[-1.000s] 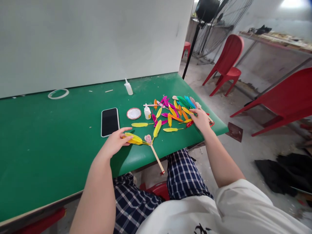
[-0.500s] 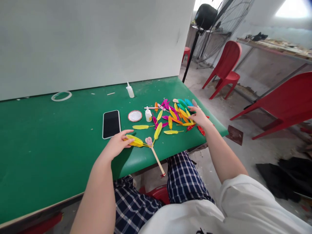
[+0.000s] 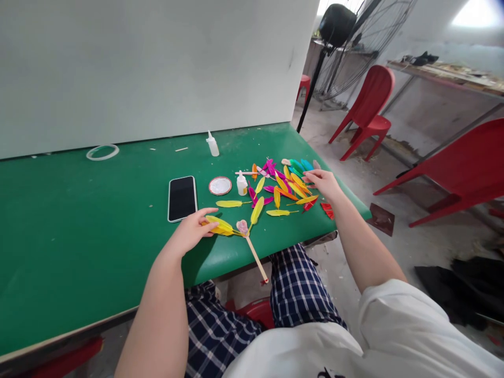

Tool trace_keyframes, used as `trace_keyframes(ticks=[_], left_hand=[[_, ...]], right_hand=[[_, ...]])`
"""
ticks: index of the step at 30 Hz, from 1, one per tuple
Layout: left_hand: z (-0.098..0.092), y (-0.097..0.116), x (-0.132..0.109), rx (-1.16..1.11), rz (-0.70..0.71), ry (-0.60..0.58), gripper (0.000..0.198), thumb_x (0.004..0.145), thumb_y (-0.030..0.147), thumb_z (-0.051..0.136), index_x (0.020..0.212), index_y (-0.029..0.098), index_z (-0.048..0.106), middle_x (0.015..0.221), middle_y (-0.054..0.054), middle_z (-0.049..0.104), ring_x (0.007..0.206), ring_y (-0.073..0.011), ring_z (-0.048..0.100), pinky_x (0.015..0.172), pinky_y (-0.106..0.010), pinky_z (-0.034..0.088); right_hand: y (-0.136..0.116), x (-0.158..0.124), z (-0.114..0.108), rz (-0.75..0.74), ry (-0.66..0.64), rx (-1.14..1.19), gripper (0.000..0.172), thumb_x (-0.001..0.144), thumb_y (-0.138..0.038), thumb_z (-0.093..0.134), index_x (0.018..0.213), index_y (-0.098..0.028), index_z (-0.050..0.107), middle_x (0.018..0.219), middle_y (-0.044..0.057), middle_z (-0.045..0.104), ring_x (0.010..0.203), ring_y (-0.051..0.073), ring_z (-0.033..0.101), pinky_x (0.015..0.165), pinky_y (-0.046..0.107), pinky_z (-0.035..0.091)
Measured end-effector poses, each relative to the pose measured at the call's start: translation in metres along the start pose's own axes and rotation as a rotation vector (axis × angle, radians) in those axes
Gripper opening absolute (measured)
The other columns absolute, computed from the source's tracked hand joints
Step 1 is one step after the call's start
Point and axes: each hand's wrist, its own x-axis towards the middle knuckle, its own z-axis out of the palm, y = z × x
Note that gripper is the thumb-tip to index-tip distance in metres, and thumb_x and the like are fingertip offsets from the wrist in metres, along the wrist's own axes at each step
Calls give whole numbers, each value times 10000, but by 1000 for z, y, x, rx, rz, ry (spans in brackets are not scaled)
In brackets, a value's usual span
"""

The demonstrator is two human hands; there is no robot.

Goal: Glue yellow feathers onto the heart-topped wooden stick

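My left hand (image 3: 192, 231) is closed around yellow feathers (image 3: 221, 226) on their left side, its index finger stretched over them. Their quills meet at a pinkish heart-shaped piece (image 3: 242, 227) on top of a wooden stick (image 3: 258, 260). The stick's lower end, with a bit of red on it, sticks out past the table edge. Another yellow feather (image 3: 257, 211) slants up to the right from that piece. My right hand (image 3: 323, 184) hovers at the right of a loose heap of feathers (image 3: 281, 182), fingers bent but apart, with nothing clearly between them. Its fingertips are nearest to orange-yellow and blue feathers.
On the green table (image 3: 98, 236) are a phone (image 3: 182, 198), a round lid with white stuff (image 3: 219, 186), a small white bottle (image 3: 241, 184), another bottle (image 3: 212, 144) and a clear ring (image 3: 102, 152). Red chairs (image 3: 368, 105) and a fan stand (image 3: 311, 89) are to the right.
My right hand has lifted slightly up and away from the feathers; a yellow feather at its fingertips no longer shows there. My left hand keeps its place on the yellow feathers. The view has shifted slightly.
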Motion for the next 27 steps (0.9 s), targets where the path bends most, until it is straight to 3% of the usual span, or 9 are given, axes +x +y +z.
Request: trace_keyframes(ticks=[4,7,12,15,19,23,27], left_hand=[[0,-1,0,1,10,-4,561,695,402,638,1195,184,508,843,-48,661,857,-216,653,724,-332,560],[0,-3,1,1,18,-13,545,707,399,630,1196,193,505,851,-49,663,872,-218,652,734,-337,558],[1,-3,3,11,26,0,516,725,379,615,1191,188,505,877,-63,666,848,-218,659,705,-335,563],[2,-2,4,12,30,10,498,737,359,606,1195,191,504,874,-64,668,844,-214,660,689,-322,565],[3,-1,6,15,12,30,489,737,343,611,1188,183,509,848,-66,668,831,-214,663,665,-311,568],[4,0,6,14,-3,68,471,740,330,609,1176,178,517,820,-61,669,817,-212,664,652,-309,568],[4,0,7,16,3,78,470,740,321,610,1178,178,518,797,-51,667,801,-205,664,656,-306,565]], right_hand=[[0,0,8,-65,9,-265,266,739,-341,579,889,-146,681,814,64,680,761,169,613,706,322,502],[-4,3,21,-107,-19,-335,270,722,-328,593,897,-145,687,815,56,682,732,162,604,710,308,478],[-20,17,66,-143,-179,-418,389,779,-430,537,1038,-157,630,768,50,666,648,144,590,631,278,458],[-32,27,96,-152,-200,-600,461,762,-473,558,1087,-148,591,897,91,659,805,199,607,714,316,454],[-40,35,126,-143,-299,-746,580,640,-374,698,1152,-151,544,1049,123,621,934,264,580,790,367,438],[-37,39,137,-142,-365,-700,623,582,-223,732,1171,-151,542,1002,85,629,861,210,587,760,311,448],[-35,39,124,-122,-361,-629,603,637,-169,673,1216,-163,506,859,37,631,673,127,566,615,243,448]])
